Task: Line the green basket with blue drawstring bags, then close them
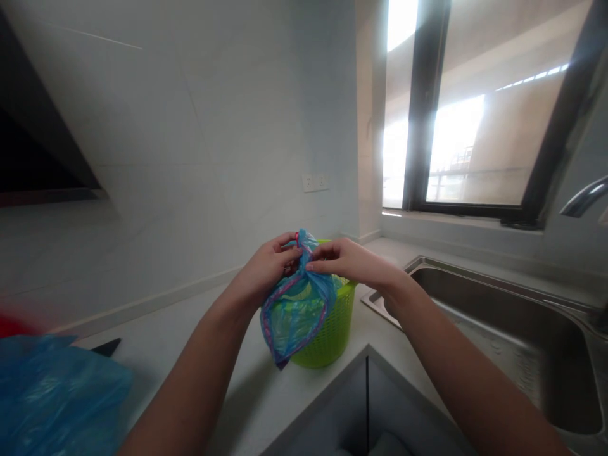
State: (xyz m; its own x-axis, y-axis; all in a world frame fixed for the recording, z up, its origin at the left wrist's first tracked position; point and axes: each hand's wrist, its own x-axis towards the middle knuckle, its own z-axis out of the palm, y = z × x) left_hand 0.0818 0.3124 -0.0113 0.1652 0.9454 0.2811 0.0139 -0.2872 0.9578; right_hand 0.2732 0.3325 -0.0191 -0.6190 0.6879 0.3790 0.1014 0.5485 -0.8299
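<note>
A green plastic basket [339, 323] with a slotted wall stands on the counter near the corner. A thin blue plastic bag [298, 320] with a pink drawstring edge hangs over its near side, and part of the bag lies inside the rim. My left hand [278, 258] pinches the gathered bag from the left, its fingers bent around the pink string. From the right, my right hand [339, 258] grips the same bunched part between thumb and fingers. Both hands are close together above the basket's rim. The basket's far side is mostly hidden by the hands and bag.
A steel sink [475, 291] with a faucet [584, 196] lies to the right, below a window. Another blue plastic bag [61, 392] sits at the lower left, with something blurred and red behind it. Wall sockets [315, 183] are behind the basket; grey cabinet doors [332, 411] are below.
</note>
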